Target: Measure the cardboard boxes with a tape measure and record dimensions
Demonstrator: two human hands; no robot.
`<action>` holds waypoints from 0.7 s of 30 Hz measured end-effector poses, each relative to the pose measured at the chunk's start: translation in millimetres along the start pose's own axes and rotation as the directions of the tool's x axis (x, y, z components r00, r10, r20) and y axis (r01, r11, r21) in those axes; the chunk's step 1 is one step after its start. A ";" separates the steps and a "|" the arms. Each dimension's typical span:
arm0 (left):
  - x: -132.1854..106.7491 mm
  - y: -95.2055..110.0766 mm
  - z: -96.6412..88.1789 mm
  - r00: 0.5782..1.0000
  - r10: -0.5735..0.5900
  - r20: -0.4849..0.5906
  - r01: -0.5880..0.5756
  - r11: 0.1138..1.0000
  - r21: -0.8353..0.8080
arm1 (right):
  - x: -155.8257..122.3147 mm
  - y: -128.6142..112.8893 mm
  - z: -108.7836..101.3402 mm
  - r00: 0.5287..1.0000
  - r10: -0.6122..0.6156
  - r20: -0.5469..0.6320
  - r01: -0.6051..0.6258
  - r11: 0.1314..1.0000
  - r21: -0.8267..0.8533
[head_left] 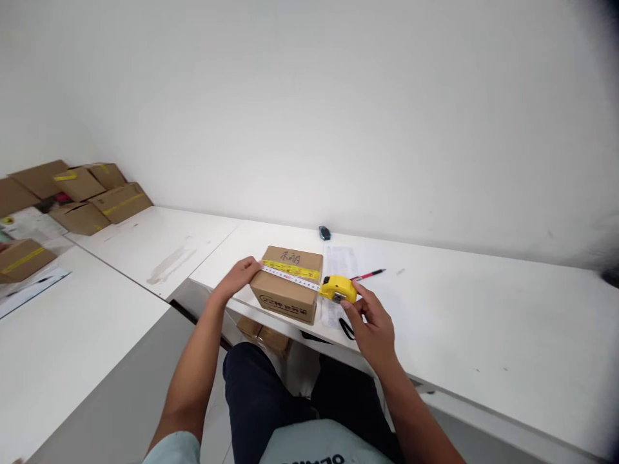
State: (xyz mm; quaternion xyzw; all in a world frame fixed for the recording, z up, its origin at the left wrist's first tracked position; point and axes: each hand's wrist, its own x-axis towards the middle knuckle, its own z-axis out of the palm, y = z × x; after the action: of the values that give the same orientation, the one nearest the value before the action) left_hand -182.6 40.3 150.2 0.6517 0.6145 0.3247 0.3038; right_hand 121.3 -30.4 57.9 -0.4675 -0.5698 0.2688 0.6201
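Note:
A small brown cardboard box (289, 283) sealed with yellow tape sits near the front edge of a white table (459, 303). A measuring tape blade runs across its top. My left hand (240, 275) pinches the blade's end at the box's left top edge. My right hand (370, 322) grips the yellow tape measure case (338, 288) just past the box's right edge, fingers curled on it.
A sheet of paper (339, 267) and a red pen (368, 275) lie right of the box, a small dark object (324, 232) behind it by the wall. Several cardboard boxes (82, 193) are stacked at far left on adjoining tables. More boxes (264, 335) sit under the table.

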 end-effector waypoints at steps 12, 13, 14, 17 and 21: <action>-149.0 26.2 116.6 0.867 -0.043 0.496 0.370 0.724 -0.583 | -69.2 -12.1 -39.3 0.907 0.177 0.382 -0.289 0.922 0.259; -152.4 22.2 131.7 0.828 -0.052 0.558 0.457 0.639 -0.619 | -71.5 -14.7 -34.5 0.894 0.137 0.427 -0.242 0.949 0.203; -153.4 17.0 143.0 0.812 -0.072 0.579 0.511 0.567 -0.646 | -71.9 -17.2 -30.4 0.870 0.083 0.485 -0.179 0.972 0.154; -150.3 -0.9 157.1 0.827 -0.167 0.537 0.548 0.455 -0.702 | -56.1 -18.9 -26.5 0.744 -0.060 0.666 -0.011 0.995 0.102; -154.0 -20.1 158.6 0.800 -0.257 0.542 0.600 0.334 -0.727 | 16.6 8.0 -40.4 0.887 0.008 0.462 0.157 0.935 -0.318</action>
State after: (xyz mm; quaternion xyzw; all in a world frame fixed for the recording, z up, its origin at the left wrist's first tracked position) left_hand -73.6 -111.7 30.7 0.2553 0.4488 0.3828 0.7661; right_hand 165.0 -23.7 61.8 -0.4706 -0.7554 0.2419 0.3867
